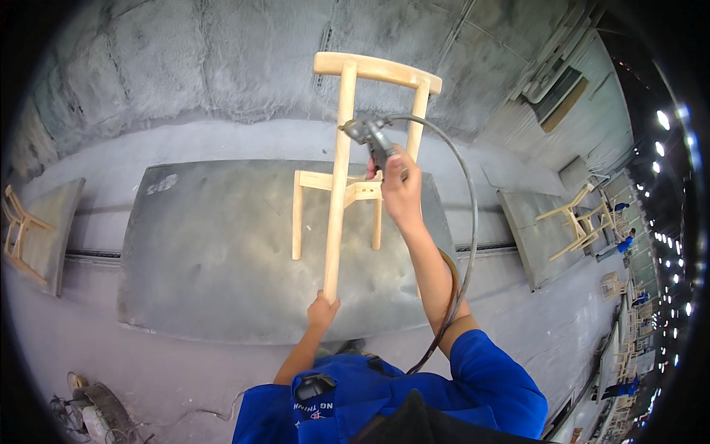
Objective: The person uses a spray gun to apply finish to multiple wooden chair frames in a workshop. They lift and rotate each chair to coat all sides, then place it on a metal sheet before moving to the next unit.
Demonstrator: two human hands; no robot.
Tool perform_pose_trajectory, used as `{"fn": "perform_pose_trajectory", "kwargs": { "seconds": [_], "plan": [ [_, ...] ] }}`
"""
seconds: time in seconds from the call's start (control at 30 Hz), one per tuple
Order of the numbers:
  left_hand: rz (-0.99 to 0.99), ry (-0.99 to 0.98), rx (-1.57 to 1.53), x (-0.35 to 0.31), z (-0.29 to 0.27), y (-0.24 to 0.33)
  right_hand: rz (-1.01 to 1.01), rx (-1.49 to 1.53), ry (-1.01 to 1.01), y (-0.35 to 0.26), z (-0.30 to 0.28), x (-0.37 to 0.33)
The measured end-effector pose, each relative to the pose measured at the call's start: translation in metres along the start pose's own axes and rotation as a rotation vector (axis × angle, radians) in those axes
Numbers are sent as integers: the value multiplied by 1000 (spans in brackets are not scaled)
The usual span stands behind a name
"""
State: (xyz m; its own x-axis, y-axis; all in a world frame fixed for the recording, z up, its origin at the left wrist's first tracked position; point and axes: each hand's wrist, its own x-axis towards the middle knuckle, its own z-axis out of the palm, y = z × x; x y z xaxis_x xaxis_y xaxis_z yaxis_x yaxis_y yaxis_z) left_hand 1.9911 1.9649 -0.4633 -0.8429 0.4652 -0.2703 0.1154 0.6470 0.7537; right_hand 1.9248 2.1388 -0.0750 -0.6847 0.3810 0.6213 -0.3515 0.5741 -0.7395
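Above the platform (207, 251), right hand (401, 186) extends spray gun (372, 137); left hand (322, 309) grips chair frame (340, 170).

My left hand (322, 309) grips the wooden chair (342, 172) by a leg; my right hand (400, 186) aims a spray gun (369, 135) at it.

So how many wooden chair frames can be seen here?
3. One chair frame on the grey platform, its leg held by the left hand; a second at the far left; a third on the right. More may be hidden in the distant background.
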Motion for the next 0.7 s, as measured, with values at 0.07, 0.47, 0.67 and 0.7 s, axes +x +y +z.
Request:
{"fn": "perform_pose_trajectory", "kwargs": {
  "seconds": [0.07, 0.47, 0.67, 0.7],
  "plan": [
    [24, -9, 2, -3, 0, -6, 34, 23, 33, -13, -9, 16],
    [18, -172, -8, -25, 13, -50, 268, -37, 656, -45, -188, -7],
    [84, 94, -306, -43, 27, -30, 386, -130, 774, -23, -266, -113],
    [188, 183, -369, -40, 28, -19, 432, -132, 776, -20, -277, -135]
  ]
}}
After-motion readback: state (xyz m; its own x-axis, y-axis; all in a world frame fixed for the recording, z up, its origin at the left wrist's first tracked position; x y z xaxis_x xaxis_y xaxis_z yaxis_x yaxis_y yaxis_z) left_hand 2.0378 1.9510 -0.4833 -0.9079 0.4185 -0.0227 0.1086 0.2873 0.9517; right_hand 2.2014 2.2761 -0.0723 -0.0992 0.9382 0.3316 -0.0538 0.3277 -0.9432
